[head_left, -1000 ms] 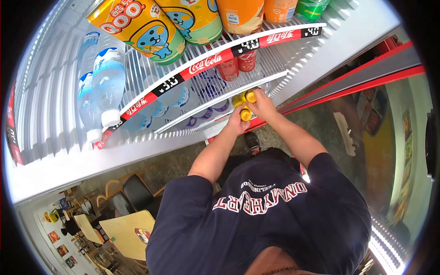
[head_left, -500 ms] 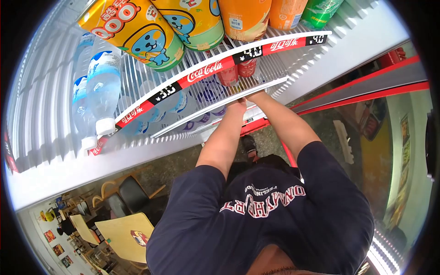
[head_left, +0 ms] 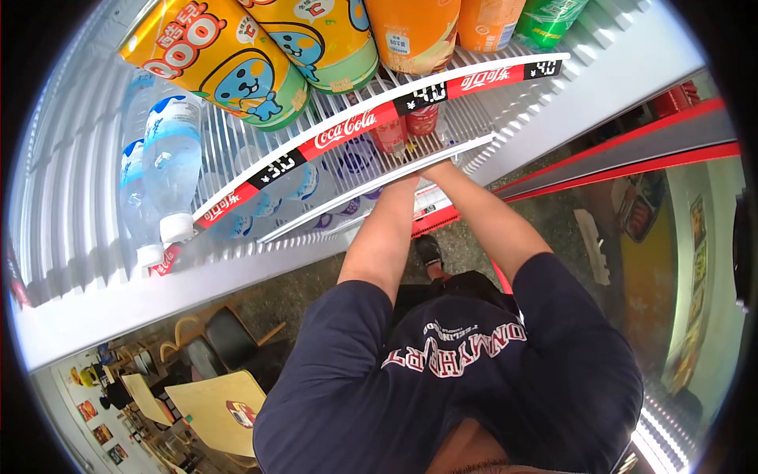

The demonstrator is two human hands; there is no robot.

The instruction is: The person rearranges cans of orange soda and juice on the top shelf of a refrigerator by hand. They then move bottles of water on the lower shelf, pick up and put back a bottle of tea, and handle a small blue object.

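Note:
Both forearms reach under the white front edge of a lower wire shelf (head_left: 379, 183) in a drinks cooler. My left hand and my right hand are hidden behind that edge, so their fingers and anything held do not show. Above them, red cans (head_left: 422, 120) and purple-topped bottles (head_left: 358, 155) are seen through the upper rack. The upper shelf's red Coca-Cola price strip (head_left: 345, 130) curves over them. On that shelf lie yellow Qoo bottles (head_left: 237, 71), orange bottles (head_left: 412, 35) and a green bottle (head_left: 546, 22).
Clear water bottles (head_left: 172, 150) lean at the left end of the upper shelf. The cooler's red-edged door (head_left: 616, 154) stands open at the right. A wooden table (head_left: 217, 407) and a dark chair (head_left: 230, 336) are at lower left.
Both hands have gone slightly further behind the lower shelf's edge and out of sight. The upper bottles appear shifted a little left as the view moves.

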